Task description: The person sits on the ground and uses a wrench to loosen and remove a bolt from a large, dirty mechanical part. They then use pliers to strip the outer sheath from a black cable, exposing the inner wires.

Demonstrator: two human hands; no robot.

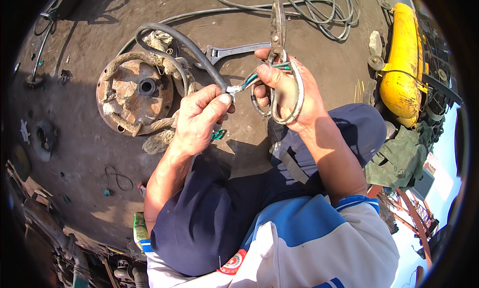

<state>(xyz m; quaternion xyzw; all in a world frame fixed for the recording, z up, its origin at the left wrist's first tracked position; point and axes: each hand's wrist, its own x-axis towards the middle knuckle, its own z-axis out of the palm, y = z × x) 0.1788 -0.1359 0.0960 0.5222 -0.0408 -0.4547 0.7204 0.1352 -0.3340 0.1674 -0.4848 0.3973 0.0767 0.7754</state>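
My left hand (202, 117) pinches the stripped end of a thick black electrical cable (198, 52) between thumb and fingers. From the cut sheath come coloured insulated wires (250, 79), blue and green among them, with some pale filler at the base. These wires run across to my right hand (293, 84), whose thumb presses on them. That same hand holds a pair of worn metal shears (277, 26), blades pointing away from me and looped handles around the palm. The blades look closed. Beyond the hands, an adjustable wrench (239, 53) lies on the ground.
A rusty round metal flange (161, 115) wound with thick rope (131, 57) sits left of the hands. Coiled cable (336, 22) lies at the far side. A yellow tank (400, 67) and green cloth (400, 157) stand at right. Machine parts (56, 228) edge the lower left.
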